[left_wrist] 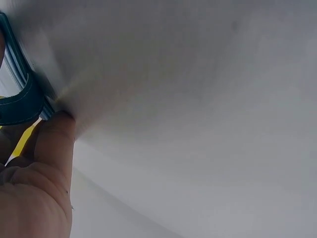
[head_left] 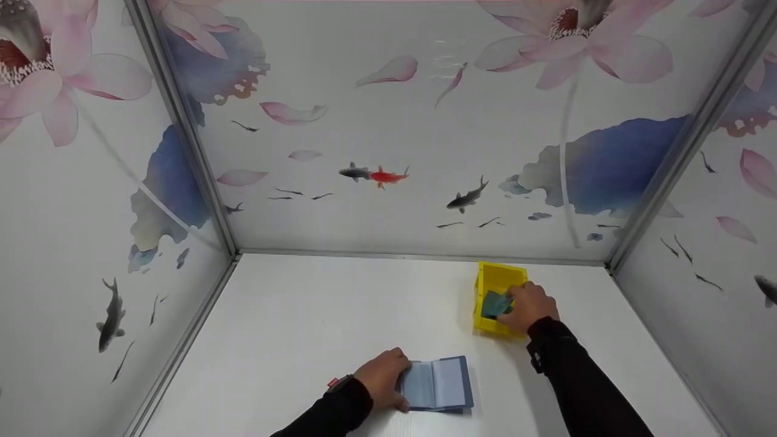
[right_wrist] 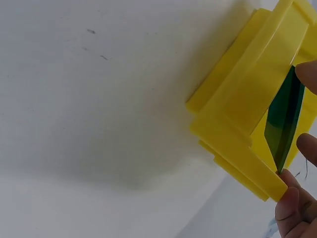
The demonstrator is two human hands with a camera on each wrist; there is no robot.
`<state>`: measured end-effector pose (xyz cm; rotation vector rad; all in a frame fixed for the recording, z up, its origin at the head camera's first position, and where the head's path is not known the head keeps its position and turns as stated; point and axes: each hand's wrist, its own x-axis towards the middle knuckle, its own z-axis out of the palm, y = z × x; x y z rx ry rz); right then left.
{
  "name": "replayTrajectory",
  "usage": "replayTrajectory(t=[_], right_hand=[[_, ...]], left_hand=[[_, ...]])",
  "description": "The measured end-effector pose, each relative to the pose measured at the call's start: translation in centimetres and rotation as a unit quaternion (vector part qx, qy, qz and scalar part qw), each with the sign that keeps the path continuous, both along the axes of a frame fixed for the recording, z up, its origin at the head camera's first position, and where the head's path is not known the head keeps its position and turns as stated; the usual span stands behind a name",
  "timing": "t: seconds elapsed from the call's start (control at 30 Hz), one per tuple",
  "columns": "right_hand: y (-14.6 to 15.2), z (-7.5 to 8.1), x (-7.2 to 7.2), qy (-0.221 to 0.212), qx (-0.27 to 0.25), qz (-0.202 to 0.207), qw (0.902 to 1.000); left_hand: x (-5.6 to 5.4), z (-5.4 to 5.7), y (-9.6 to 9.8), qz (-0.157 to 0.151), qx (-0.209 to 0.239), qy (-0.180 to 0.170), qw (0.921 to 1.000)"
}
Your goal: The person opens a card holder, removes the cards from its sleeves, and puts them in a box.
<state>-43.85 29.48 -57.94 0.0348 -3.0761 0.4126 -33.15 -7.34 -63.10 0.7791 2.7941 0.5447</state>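
A blue card holder (head_left: pixel 434 383) lies open on the white table, its clear sleeves facing up. My left hand (head_left: pixel 383 377) grips its left side, thumb near the bottom edge and fingers near the top. In the left wrist view, the fingertips (left_wrist: pixel 62 119) touch the holder's blue edge beside a stitched strap (left_wrist: pixel 22 105). Farther off, my right hand (head_left: pixel 529 308) reaches into a yellow bin (head_left: pixel 479 285) and pinches a green card (head_left: pixel 495 303). The right wrist view shows the green card (right_wrist: pixel 285 116) tilted at the bin's opening, held by its edges between thumb and fingers.
White panels printed with lotus flowers and fish enclose the table at the left, back (head_left: pixel 388 230) and right. Grey metal strips (head_left: pixel 188 139) run along the corners. The yellow bin stands close to the back panel.
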Motion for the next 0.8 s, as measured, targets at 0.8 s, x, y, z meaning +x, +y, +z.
replayTrajectory(t=[0.8], right_hand=[[-2.9,-0.3,4.2,0.127,-0.009,0.06,0.99]], left_hand=[[0.3,-0.3,-0.3,0.008,0.019,-0.001,0.9998]])
